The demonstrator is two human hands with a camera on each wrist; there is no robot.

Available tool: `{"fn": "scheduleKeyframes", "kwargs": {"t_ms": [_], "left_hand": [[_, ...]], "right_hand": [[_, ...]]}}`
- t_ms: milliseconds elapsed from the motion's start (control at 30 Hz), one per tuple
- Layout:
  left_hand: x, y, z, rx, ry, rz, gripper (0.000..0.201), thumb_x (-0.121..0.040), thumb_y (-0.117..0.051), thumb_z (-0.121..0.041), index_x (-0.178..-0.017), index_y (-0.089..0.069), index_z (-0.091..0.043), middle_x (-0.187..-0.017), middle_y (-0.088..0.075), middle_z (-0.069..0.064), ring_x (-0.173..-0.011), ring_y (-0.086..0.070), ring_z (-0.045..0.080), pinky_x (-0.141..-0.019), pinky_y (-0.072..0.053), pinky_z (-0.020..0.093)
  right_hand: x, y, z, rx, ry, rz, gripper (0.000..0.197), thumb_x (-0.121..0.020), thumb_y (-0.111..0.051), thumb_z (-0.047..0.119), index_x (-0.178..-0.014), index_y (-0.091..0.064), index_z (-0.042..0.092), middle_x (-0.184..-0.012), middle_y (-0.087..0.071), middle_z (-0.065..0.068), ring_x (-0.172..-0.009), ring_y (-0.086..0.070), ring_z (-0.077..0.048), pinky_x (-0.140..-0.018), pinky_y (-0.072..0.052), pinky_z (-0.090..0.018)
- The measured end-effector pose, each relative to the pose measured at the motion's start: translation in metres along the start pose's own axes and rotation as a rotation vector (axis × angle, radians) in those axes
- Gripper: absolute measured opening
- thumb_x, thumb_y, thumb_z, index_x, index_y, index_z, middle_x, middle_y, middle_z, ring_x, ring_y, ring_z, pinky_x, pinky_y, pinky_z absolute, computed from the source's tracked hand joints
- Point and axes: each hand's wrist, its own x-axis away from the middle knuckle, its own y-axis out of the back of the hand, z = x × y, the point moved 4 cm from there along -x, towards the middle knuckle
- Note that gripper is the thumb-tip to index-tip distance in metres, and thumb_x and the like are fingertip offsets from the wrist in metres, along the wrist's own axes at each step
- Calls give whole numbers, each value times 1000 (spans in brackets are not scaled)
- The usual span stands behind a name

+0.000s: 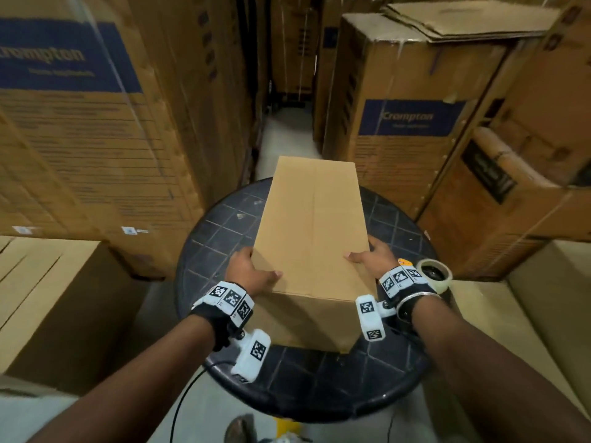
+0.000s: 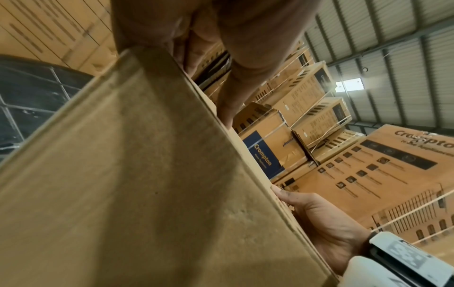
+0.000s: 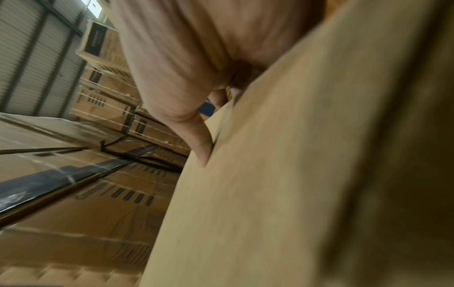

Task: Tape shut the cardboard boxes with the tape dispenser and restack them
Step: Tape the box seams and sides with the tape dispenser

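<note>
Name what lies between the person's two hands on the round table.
The plain cardboard box, gripped between left hand and right hand; the head view shows it.

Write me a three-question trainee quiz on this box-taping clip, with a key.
1. True or false: the roll of tape sits on top of the plain cardboard box.
2. Which hands hold the box? A) left hand only B) right hand only C) both
3. Fill in: the box rests on a round black ____.

Key
1. False. The roll sits on the round black table, beside the right hand.
2. C. The left hand and the right hand each have a grip on one side of the box, thumbs on top.
3. Table.
</note>
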Motion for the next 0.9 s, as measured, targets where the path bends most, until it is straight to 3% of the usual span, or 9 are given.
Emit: {"fn": "scheduleKeyframes", "kwargs": {"t_ms": [200, 300, 367, 433, 533, 667, 800, 833, 900], "left_hand": [[-14, -31, -8, -47, -7, 74, 63, -67, -89, -18, -121, -57, -12, -121, -63, 8, -108, -62, 26, -94, -51, 41], [-32, -35, -14, -23, -3, 99, 59, -68, -88, -12, -119, -57, -7, -118, -63, 9, -106, -62, 28, -95, -52, 42], [-45, -35, -23, -49, -23, 116, 64, -70, -87, -16, -125, -55, -5, -121, -60, 7, -112, -59, 28, -98, -49, 42], [-61, -35, -34, -99, -62, 145, 79, -73, -86, -25, -138, -47, -6, -138, -51, 11, -125, -52, 29, -105, -44, 43], [-82, -35, -49, -128, -106, 200, 83, -78, -82, -28, -145, -39, -6, -146, -40, 16, -131, -45, 32, -107, -41, 41], [-107, -37, -65, -203, -157, 232, 78, -81, -79, -32, -143, -40, -3, -144, -44, 17, -129, -47, 32, -104, -42, 40], [-117, -42, -73, -260, -184, 262, 73, -85, -76, -32, -140, -40, -1, -145, -41, 18, -127, -47, 33, -100, -42, 39], [-117, -44, -73, -266, -185, 267, 70, -85, -75, -33, -138, -42, -2, -145, -39, 18, -126, -47, 33, -98, -42, 39], [-117, -48, -73, -279, -183, 273, 62, -83, -76, -34, -128, -47, -3, -144, -35, 18, -123, -47, 34, -95, -42, 39]], "right_hand": [[-17, 21, -21, -49, -46, -10, 62, -85, -82, 2, -141, -58, 13, -126, -69, -6, -105, -63, -22, -88, -48, -33], [-22, 29, -21, -50, -53, -7, 64, -87, -80, 1, -144, -54, 13, -124, -67, -3, -105, -62, -21, -78, -49, -29], [-25, 29, -23, -39, -65, 12, 65, -87, -79, 1, -144, -54, 15, -119, -64, -1, -105, -61, -20, -76, -48, -27], [-26, 27, -23, -29, -75, 16, 61, -87, -79, -1, -139, -54, 21, -114, -65, 2, -101, -61, -17, -83, -47, -30], [-32, 23, -26, -20, -79, 9, 57, -86, -77, -6, -127, -55, 26, -102, -67, 9, -98, -65, -15, -71, -47, -21], [-35, 18, -28, -54, -89, -21, 69, -82, -79, -10, -139, -56, 22, -120, -71, -3, -117, -65, -27, -97, -55, -40], [-26, 22, -26, -120, -103, -42, 43, -91, -72, -5, -123, -57, 18, -110, -67, 0, -100, -66, -20, -72, -52, -22], [-24, 26, -29, -164, -128, -79, 32, -95, -70, 2, -125, -60, 11, -110, -69, -1, -100, -67, -22, -75, -54, -24], [-23, 34, -37, -274, -220, -173, 34, -103, -63, 15, -134, -60, 3, -117, -72, -13, -110, -68, -34, -90, -54, -40]]}}
